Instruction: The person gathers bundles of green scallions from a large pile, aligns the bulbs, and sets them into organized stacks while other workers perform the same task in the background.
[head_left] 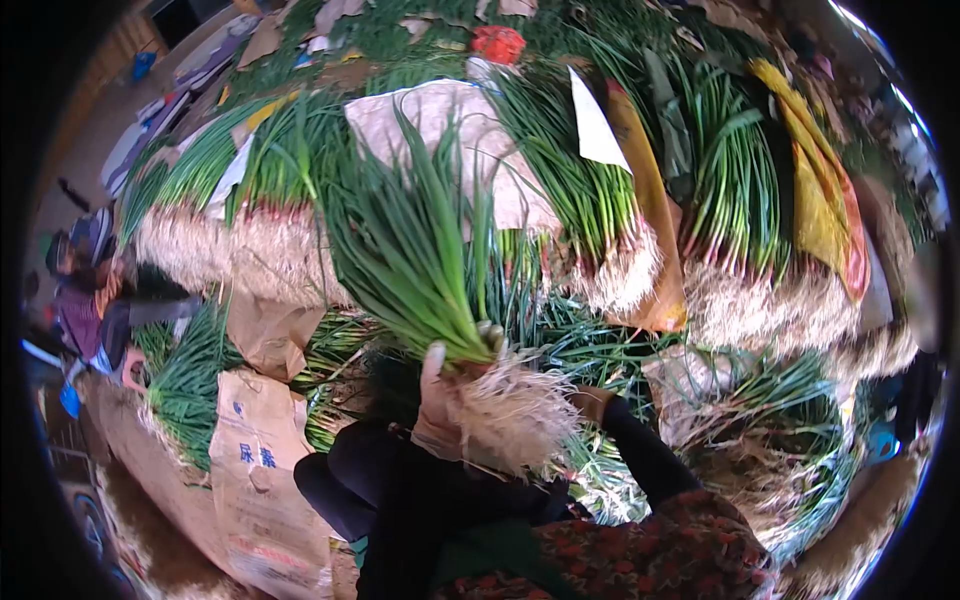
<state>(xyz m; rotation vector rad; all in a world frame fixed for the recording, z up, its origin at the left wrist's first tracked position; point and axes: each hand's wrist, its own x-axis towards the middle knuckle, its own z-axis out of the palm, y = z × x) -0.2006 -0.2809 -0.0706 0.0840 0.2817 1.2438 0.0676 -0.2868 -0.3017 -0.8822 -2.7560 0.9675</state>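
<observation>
In front of my lap, a large bunch of green onions (440, 250) is held up, its leaves pointing up and left and its pale roots (515, 410) hanging toward me. My left hand (434, 400), in a whitish glove, grips the bunch from the left at the base of the stalks. Beside the right edge of the roots is my right hand (594, 403), mostly hidden behind them. Its fingers do not show, so I cannot tell whether it touches the bunch. More loose green onions (610, 360) lie behind and below the bunch.
Stacked green onions (735, 200) stand in rows ahead, roots facing me. A whitish sheet (450, 120) and yellow sacks (815, 190) lie among them. A brown paper sack (262, 480) is at the left, where another person (85, 290) sits. Loose onions (760, 460) are heaped at the right.
</observation>
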